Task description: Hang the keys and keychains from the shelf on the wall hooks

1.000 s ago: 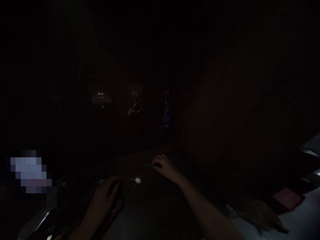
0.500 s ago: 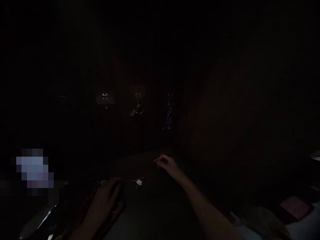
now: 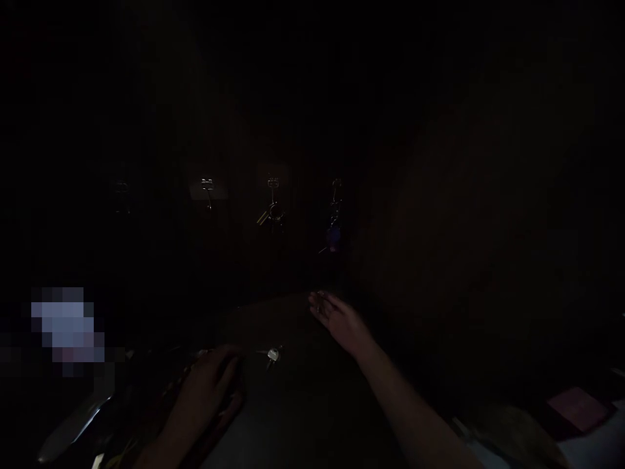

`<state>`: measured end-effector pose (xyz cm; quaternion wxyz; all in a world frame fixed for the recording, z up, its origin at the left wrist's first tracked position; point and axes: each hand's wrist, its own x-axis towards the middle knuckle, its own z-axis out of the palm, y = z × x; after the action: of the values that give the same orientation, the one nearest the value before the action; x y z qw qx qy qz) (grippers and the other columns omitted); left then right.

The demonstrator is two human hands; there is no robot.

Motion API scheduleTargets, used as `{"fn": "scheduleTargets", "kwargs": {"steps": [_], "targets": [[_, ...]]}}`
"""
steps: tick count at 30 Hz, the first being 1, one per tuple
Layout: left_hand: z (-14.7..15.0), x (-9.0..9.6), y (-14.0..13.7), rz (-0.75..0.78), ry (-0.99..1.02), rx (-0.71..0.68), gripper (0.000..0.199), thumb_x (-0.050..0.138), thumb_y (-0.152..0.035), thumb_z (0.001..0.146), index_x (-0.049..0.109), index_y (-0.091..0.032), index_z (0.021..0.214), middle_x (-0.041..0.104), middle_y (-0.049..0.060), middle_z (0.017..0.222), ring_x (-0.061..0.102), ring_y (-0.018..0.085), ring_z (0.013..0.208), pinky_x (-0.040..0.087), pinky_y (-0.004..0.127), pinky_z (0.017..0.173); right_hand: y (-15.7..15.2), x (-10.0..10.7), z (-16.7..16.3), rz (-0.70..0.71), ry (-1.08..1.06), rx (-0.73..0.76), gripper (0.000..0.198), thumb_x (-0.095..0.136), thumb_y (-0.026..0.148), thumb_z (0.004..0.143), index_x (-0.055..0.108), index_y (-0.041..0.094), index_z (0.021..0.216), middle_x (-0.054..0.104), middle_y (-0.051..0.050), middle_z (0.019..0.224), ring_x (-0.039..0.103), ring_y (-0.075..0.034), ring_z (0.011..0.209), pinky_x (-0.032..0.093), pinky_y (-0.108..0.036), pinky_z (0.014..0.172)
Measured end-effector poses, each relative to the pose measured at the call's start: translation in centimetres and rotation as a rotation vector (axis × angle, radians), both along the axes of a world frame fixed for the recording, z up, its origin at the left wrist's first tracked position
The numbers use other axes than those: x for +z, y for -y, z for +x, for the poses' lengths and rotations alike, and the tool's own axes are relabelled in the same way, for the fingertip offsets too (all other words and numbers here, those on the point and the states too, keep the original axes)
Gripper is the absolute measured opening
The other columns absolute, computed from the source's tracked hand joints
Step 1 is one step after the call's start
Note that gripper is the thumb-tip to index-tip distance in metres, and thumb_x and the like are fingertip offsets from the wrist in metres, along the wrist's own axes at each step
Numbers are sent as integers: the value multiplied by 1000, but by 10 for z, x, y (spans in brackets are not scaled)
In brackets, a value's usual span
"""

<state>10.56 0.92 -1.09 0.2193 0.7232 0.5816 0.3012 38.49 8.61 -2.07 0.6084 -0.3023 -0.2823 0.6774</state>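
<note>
My right hand [image 3: 336, 319] is turned palm up over the back of the dark surface [image 3: 293, 397]. On its slightly curled fingers is a small shiny bunch [image 3: 320, 301] that looks like keys; the gloom hides its details. Left of that hand, a few metal keys [image 3: 273, 355] lie together, one with a pale round head. My left hand [image 3: 208, 378] rests back up on a dark reddish thing [image 3: 232, 407] whose kind I cannot make out. Its thumb stands somewhat apart, but the fingertips are lost in shadow.
Metal hooks [image 3: 208, 185] line the dark upright panel behind. A key ring [image 3: 276, 212] hangs from one, and a chain with a bluish-purple pendant [image 3: 333, 236] from another. A shiny long object [image 3: 85, 426] lies lower left, a pink item [image 3: 579, 409] lower right.
My right hand has rolled from palm down to palm up, shifting slightly right, and the small shiny bunch on its fingers now shows. My left hand and the keys on the surface stay put.
</note>
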Motion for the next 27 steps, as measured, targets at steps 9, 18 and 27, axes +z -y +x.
{"fn": "scheduleTargets", "kwargs": {"steps": [9, 18, 27], "targets": [[-3, -3, -4, -11, -27, -27, 28, 38, -36, 85, 64, -25, 92, 69, 2, 92, 63, 20, 87, 49, 33, 78, 14, 20, -12, 126, 149, 12, 31, 70, 26, 69, 67, 21, 100, 68, -7, 105, 60, -23, 103, 40, -44, 96], [-2, -3, -3, -5, -23, -2, 26, 40, -37, 84, 63, -26, 90, 69, 1, 89, 63, 19, 83, 49, 31, 73, 22, 23, -23, 213, 238, 26, 35, 70, 34, 71, 66, 24, 104, 64, -8, 114, 58, -24, 108, 40, -45, 96], [-4, -8, -5, -6, -13, -5, 27, 40, -36, 85, 64, -26, 90, 69, 2, 90, 62, 20, 86, 48, 33, 77, 22, 28, -31, 247, 295, -60, 30, 69, 40, 71, 69, 23, 96, 68, -8, 105, 61, -25, 102, 49, -43, 86]]}}
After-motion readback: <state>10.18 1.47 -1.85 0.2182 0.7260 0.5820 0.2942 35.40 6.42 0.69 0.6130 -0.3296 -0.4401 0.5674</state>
